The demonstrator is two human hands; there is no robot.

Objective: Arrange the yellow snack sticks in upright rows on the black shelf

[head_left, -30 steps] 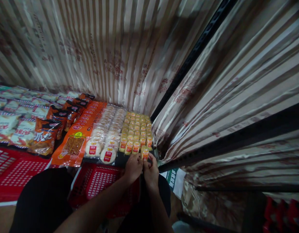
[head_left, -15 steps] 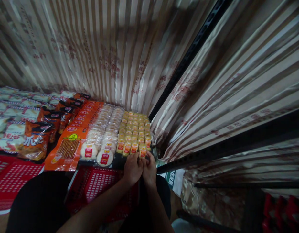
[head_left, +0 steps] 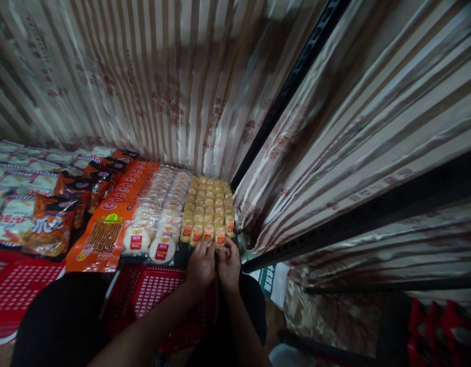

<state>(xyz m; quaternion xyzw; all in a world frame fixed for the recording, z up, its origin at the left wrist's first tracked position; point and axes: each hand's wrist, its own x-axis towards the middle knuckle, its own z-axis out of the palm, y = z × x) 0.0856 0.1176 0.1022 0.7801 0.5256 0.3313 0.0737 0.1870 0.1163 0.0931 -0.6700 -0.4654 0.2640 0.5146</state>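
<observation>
Small yellow wrapped snack packs [head_left: 208, 206] stand in tight rows at the right end of a dark shelf [head_left: 182, 256]. At the front of these rows, my left hand [head_left: 200, 264] and my right hand [head_left: 228, 264] are side by side with curled fingers. Their fingertips meet the lower part of one front snack pack [head_left: 220, 236] with a red and white label, the left from its left side and the right from its right. My fingers partly cover its bottom edge. Round white rice crackers [head_left: 162, 250] in clear wrap stand in two rows to the left.
Orange bags of stick snacks [head_left: 103, 237], orange-and-black snack bags [head_left: 54, 224] and white bags [head_left: 16, 216] line the shelf leftward. Red baskets [head_left: 23, 285] sit below. A black post [head_left: 281, 102] and striped curtain [head_left: 174, 76] border the shelf's back and right.
The view has shifted slightly, moving the shelf leftward in the picture. My left hand has drawn a little left, widening the gap between my hands. The front snack pack stands more in line with its row.
</observation>
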